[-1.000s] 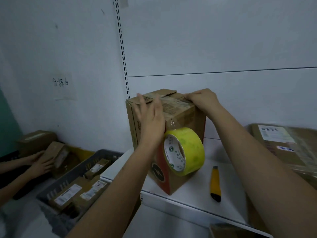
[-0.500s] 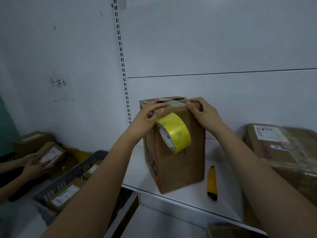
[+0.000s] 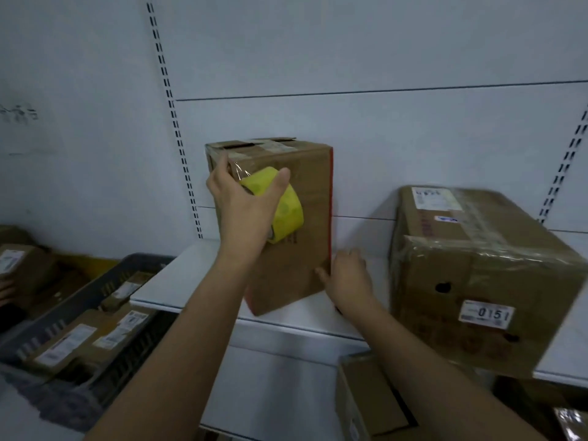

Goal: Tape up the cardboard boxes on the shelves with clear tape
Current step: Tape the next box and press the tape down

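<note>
Left hand (image 3: 243,206) wrapped round yellow tape roll (image 3: 283,209), pressing it to front face of tall cardboard box (image 3: 296,265), clear film stretched up toward top edge. Right hand (image 3: 348,278) at box's lower right corner, fingers loosely bent against it; grip unclear. Box upright on white shelf (image 3: 197,275), near back panel. Bigger film-wrapped box (image 3: 477,281) just right. Grey crate (image 3: 95,291) of parcels lower left.

A single head-worn wide-angle view looks forward and slightly down, close to a white shelf (image 3: 203,281) and its back wall (image 3: 350,52), both forearms reaching in from the bottom edge.
</note>
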